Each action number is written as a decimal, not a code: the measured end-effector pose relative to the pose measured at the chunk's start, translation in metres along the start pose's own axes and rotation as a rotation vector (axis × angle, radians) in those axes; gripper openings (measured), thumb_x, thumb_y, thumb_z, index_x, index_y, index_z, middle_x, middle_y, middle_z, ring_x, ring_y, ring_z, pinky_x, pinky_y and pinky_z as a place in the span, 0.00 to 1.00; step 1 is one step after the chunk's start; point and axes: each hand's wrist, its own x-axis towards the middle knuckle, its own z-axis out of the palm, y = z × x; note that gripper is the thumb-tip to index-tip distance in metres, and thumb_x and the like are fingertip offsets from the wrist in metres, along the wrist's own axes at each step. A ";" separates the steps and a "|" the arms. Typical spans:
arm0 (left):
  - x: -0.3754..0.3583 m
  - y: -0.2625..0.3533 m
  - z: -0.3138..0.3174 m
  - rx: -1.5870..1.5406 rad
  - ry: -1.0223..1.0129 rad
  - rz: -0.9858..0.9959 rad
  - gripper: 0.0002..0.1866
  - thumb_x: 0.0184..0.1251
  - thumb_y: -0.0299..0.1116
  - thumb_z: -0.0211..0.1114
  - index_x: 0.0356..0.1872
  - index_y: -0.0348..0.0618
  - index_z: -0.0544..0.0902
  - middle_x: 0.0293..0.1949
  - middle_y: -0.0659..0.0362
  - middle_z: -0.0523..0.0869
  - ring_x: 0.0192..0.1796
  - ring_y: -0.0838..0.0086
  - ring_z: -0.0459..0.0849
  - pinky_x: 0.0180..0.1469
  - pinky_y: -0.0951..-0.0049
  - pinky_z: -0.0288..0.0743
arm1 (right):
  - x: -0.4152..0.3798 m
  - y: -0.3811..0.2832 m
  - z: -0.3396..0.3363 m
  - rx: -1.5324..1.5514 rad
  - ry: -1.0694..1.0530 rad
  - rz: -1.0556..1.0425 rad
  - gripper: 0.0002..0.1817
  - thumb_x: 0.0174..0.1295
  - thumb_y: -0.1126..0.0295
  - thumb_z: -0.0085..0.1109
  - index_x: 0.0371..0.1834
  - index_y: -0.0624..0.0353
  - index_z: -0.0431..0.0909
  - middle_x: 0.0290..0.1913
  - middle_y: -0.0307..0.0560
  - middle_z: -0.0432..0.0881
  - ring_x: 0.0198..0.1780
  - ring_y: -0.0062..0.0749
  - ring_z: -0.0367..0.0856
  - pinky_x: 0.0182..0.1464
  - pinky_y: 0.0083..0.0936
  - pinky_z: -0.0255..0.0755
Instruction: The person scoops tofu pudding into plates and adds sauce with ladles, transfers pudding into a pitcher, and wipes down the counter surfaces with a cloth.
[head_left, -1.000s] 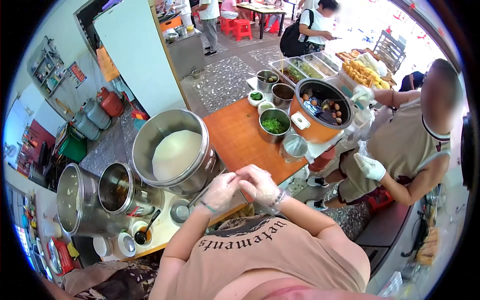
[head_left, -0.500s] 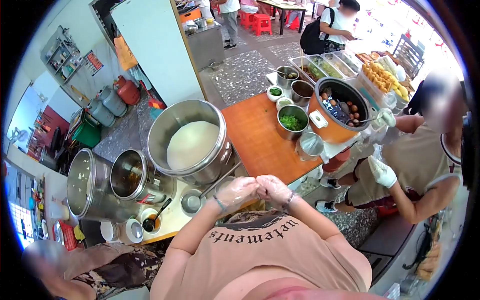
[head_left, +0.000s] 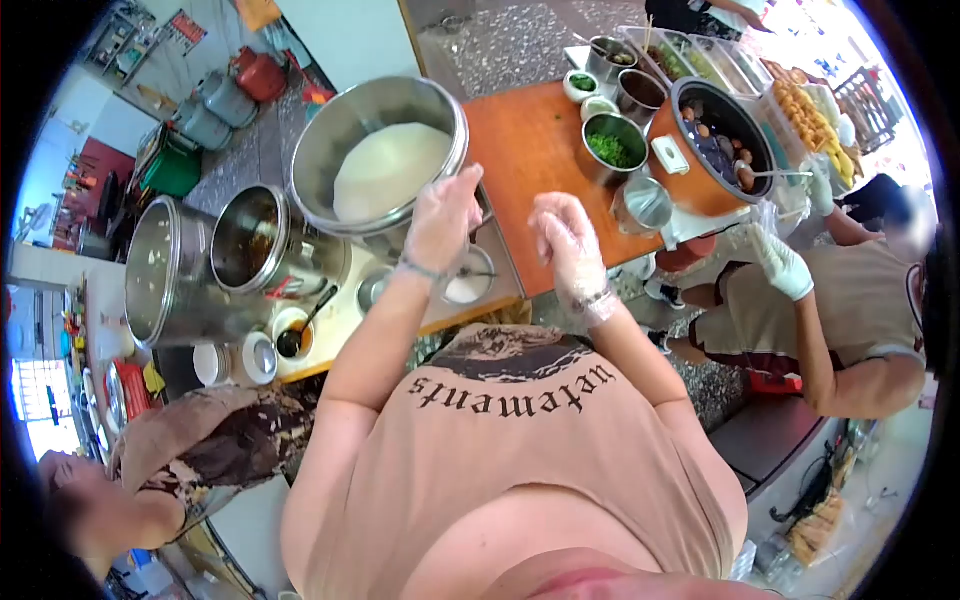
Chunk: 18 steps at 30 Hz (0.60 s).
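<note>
My left hand (head_left: 443,222), in a clear plastic glove, is raised by the near right rim of a big steel pot (head_left: 452,185) holding a pale, whitish content. Its fingers are stretched upward and I see nothing in them. My right hand (head_left: 570,250), gloved likewise, hovers above the near edge of the orange-brown tabletop (head_left: 520,130). Its fingers are loosely bent and apart, with no object visible. A gap separates the two hands. Below my left wrist sits a white bowl (head_left: 468,285) with a utensil handle across it.
Two more steel pots (head_left: 150,290) stand left, near a small bowl (head_left: 292,335) of dark sauce with a ladle. Chopped greens fill a steel container (head_left: 612,150) beside an orange cooker (head_left: 690,160) of eggs. Co-workers stand on both sides; one wears white gloves (head_left: 785,265).
My hands, together at the fingertips before, have moved apart and farther forward. The view has tilted down, so the pots and table appear higher. The co-worker at left has shifted.
</note>
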 end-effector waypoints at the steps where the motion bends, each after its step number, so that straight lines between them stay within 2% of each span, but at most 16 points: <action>1: -0.003 0.002 0.000 -0.003 0.009 -0.007 0.27 0.75 0.49 0.51 0.16 0.43 0.75 0.15 0.62 0.74 0.22 0.81 0.68 0.27 0.77 0.61 | 0.000 -0.006 0.004 -0.043 -0.006 -0.010 0.13 0.67 0.71 0.51 0.53 0.57 0.71 0.40 0.37 0.80 0.30 0.14 0.71 0.30 0.14 0.68; 2: -0.003 0.007 0.000 0.058 0.039 -0.003 0.26 0.74 0.49 0.51 0.18 0.42 0.75 0.17 0.62 0.75 0.24 0.80 0.70 0.29 0.76 0.63 | 0.003 -0.005 0.006 -0.047 -0.013 -0.009 0.13 0.67 0.71 0.51 0.53 0.57 0.71 0.40 0.37 0.80 0.30 0.14 0.71 0.30 0.14 0.68; 4: -0.005 0.008 0.004 0.114 0.079 0.002 0.25 0.74 0.48 0.52 0.20 0.41 0.76 0.19 0.61 0.76 0.25 0.79 0.71 0.30 0.75 0.64 | 0.003 -0.002 0.011 -0.282 -0.113 -0.206 0.18 0.63 0.72 0.56 0.56 0.61 0.71 0.48 0.45 0.80 0.44 0.28 0.78 0.47 0.25 0.74; 5: -0.005 0.008 0.010 0.165 0.118 0.127 0.23 0.72 0.46 0.54 0.21 0.39 0.76 0.18 0.59 0.75 0.25 0.76 0.71 0.30 0.71 0.65 | 0.004 -0.005 0.013 -0.282 -0.145 -0.201 0.18 0.63 0.72 0.56 0.56 0.61 0.71 0.48 0.45 0.80 0.44 0.28 0.78 0.47 0.25 0.74; 6: -0.004 0.009 0.010 0.229 0.185 0.253 0.21 0.70 0.44 0.56 0.21 0.38 0.75 0.18 0.58 0.75 0.24 0.73 0.71 0.30 0.66 0.66 | 0.007 -0.012 0.015 -0.518 -0.149 -0.439 0.22 0.60 0.71 0.58 0.58 0.61 0.70 0.52 0.49 0.78 0.52 0.35 0.76 0.55 0.31 0.70; 7: 0.003 -0.004 0.003 0.313 0.140 0.309 0.20 0.69 0.43 0.56 0.24 0.36 0.75 0.22 0.51 0.76 0.26 0.65 0.72 0.32 0.61 0.67 | 0.010 -0.018 0.023 -0.728 -0.172 -0.691 0.26 0.58 0.71 0.60 0.61 0.62 0.69 0.57 0.53 0.76 0.60 0.43 0.73 0.63 0.36 0.67; 8: 0.004 -0.009 0.002 0.278 0.109 0.351 0.18 0.68 0.42 0.56 0.25 0.36 0.76 0.25 0.48 0.77 0.29 0.60 0.74 0.33 0.59 0.68 | 0.012 -0.028 0.028 -0.844 -0.210 -0.727 0.29 0.56 0.70 0.62 0.63 0.62 0.68 0.61 0.56 0.73 0.64 0.47 0.69 0.65 0.39 0.63; 9: 0.001 -0.001 0.001 0.398 0.128 0.352 0.17 0.67 0.42 0.56 0.26 0.37 0.75 0.26 0.47 0.76 0.30 0.57 0.76 0.34 0.57 0.68 | 0.013 -0.033 0.030 -0.954 -0.250 -0.772 0.32 0.54 0.69 0.63 0.65 0.62 0.67 0.65 0.58 0.69 0.68 0.52 0.64 0.68 0.41 0.60; 10: 0.005 -0.011 0.000 0.377 0.098 0.387 0.15 0.66 0.40 0.58 0.27 0.38 0.73 0.26 0.51 0.75 0.30 0.67 0.73 0.35 0.65 0.69 | 0.015 -0.030 0.031 -0.994 -0.287 -0.815 0.32 0.55 0.67 0.62 0.65 0.62 0.66 0.66 0.59 0.67 0.70 0.54 0.61 0.70 0.43 0.57; 11: 0.000 -0.011 0.000 0.389 0.101 0.405 0.14 0.64 0.39 0.59 0.29 0.37 0.74 0.27 0.48 0.76 0.30 0.64 0.74 0.35 0.63 0.69 | 0.013 -0.024 0.034 -1.039 -0.304 -0.860 0.32 0.57 0.66 0.61 0.66 0.61 0.66 0.68 0.59 0.65 0.72 0.56 0.58 0.71 0.46 0.53; 12: 0.006 -0.022 0.003 0.340 0.123 0.514 0.12 0.62 0.38 0.60 0.30 0.38 0.74 0.27 0.49 0.77 0.31 0.62 0.76 0.35 0.63 0.69 | 0.012 -0.020 0.042 -1.014 -0.367 -0.872 0.32 0.57 0.66 0.61 0.66 0.61 0.66 0.68 0.59 0.65 0.72 0.56 0.58 0.71 0.46 0.53; 13: 0.001 -0.016 0.013 0.152 0.131 0.375 0.11 0.60 0.37 0.60 0.32 0.39 0.75 0.28 0.50 0.79 0.34 0.60 0.78 0.38 0.63 0.71 | 0.010 -0.019 0.046 -1.023 -0.382 -0.862 0.32 0.58 0.65 0.59 0.66 0.62 0.66 0.69 0.59 0.64 0.73 0.58 0.55 0.72 0.48 0.49; 14: -0.002 -0.013 0.014 0.098 0.123 0.305 0.11 0.60 0.37 0.61 0.34 0.40 0.76 0.30 0.50 0.81 0.36 0.60 0.80 0.41 0.63 0.73 | 0.010 -0.018 0.049 -1.037 -0.379 -0.856 0.31 0.59 0.64 0.57 0.67 0.62 0.65 0.69 0.59 0.63 0.74 0.60 0.52 0.73 0.51 0.46; 16: -0.001 -0.012 0.007 0.041 0.118 0.244 0.11 0.61 0.38 0.61 0.36 0.41 0.78 0.32 0.50 0.82 0.39 0.61 0.81 0.43 0.62 0.74 | 0.009 -0.012 0.056 -1.041 -0.422 -0.886 0.31 0.60 0.64 0.56 0.67 0.63 0.65 0.69 0.59 0.63 0.74 0.61 0.51 0.73 0.53 0.44; 18: 0.005 -0.026 -0.003 0.687 -0.036 0.505 0.08 0.58 0.37 0.61 0.30 0.44 0.79 0.32 0.50 0.84 0.39 0.55 0.83 0.40 0.61 0.75 | 0.011 0.000 0.062 -1.073 -0.462 -0.943 0.32 0.59 0.63 0.56 0.67 0.63 0.64 0.69 0.58 0.63 0.74 0.59 0.51 0.74 0.56 0.40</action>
